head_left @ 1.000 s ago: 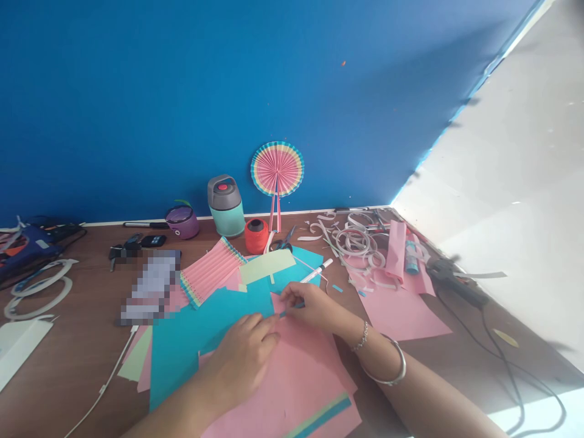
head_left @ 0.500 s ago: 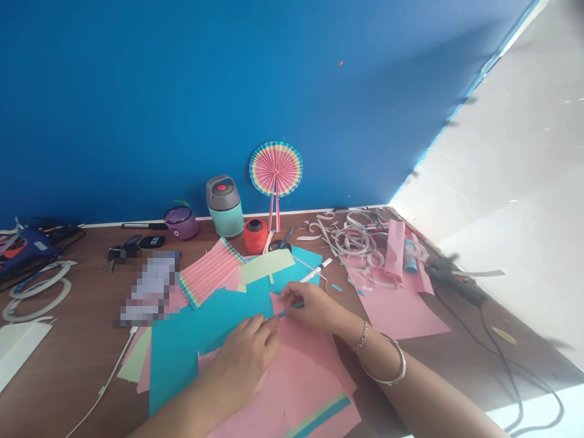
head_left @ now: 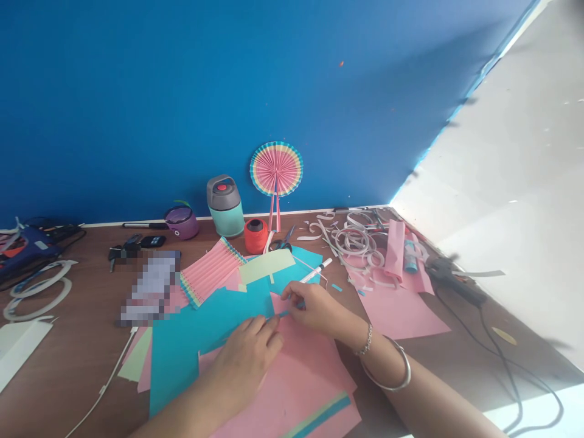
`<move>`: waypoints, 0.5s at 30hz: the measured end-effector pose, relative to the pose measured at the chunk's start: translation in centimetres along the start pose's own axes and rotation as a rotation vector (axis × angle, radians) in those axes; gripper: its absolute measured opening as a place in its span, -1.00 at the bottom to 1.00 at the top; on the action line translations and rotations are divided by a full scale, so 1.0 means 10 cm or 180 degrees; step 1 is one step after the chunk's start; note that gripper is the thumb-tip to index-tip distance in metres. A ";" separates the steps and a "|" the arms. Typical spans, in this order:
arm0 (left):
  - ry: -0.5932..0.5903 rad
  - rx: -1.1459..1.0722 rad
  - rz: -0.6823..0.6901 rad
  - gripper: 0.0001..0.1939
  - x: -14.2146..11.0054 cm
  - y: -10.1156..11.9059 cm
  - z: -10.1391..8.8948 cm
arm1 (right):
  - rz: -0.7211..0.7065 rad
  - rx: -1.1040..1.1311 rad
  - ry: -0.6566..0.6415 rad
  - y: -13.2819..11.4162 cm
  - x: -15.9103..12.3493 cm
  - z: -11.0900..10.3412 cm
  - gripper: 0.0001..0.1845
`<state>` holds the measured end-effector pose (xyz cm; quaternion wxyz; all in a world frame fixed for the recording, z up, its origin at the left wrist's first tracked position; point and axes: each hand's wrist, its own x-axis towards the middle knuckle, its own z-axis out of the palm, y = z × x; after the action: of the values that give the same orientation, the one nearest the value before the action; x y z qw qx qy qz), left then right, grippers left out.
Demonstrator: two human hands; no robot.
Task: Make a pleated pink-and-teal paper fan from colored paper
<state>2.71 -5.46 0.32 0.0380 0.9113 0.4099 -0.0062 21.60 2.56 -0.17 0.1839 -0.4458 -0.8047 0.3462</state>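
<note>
A large pink paper sheet [head_left: 305, 371] lies in front of me, with a green and blue band along its near edge. My left hand [head_left: 250, 350] rests flat on it, fingertips pressing at the far edge. There a narrow blue paper strip [head_left: 283, 314] shows between my hands. My right hand [head_left: 308, 307] is closed, thumb and fingers pinched at the right part of that strip; the fingertips partly hide it. Under the pink sheet lies a teal sheet [head_left: 191, 340]. A white pen [head_left: 317, 271] lies just beyond my right hand.
Behind are a pleated pink paper piece [head_left: 212, 272], a round paper fan [head_left: 276, 169], a red thread spool [head_left: 255, 236], scissors [head_left: 283, 242] and a teal flask [head_left: 227, 213]. Paper strips [head_left: 353, 240] tangle at right, near a cable [head_left: 493, 347]. A phone [head_left: 152, 286] lies left.
My right hand has shifted slightly right along the far edge, its fingers still pinched. The left hand stays pressed on the pink sheet, nearly unmoved.
</note>
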 end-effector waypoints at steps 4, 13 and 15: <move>-0.0035 -0.0013 -0.0032 -0.70 0.01 0.00 0.00 | 0.0026 -0.0331 0.0020 -0.10 -0.03 -0.02 -0.61; -0.0013 0.0027 -0.0015 -0.70 0.00 0.00 0.01 | -0.0044 -0.0776 -0.0120 -0.08 -0.05 -0.07 -0.64; 0.0012 0.0046 -0.0016 -0.70 0.00 0.00 0.01 | -0.0001 -0.0787 -0.0151 -0.06 -0.05 -0.09 -0.65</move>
<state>2.69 -5.47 0.22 0.0306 0.9105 0.4122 -0.0076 22.00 2.27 0.90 0.1085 -0.4566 -0.8455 0.2548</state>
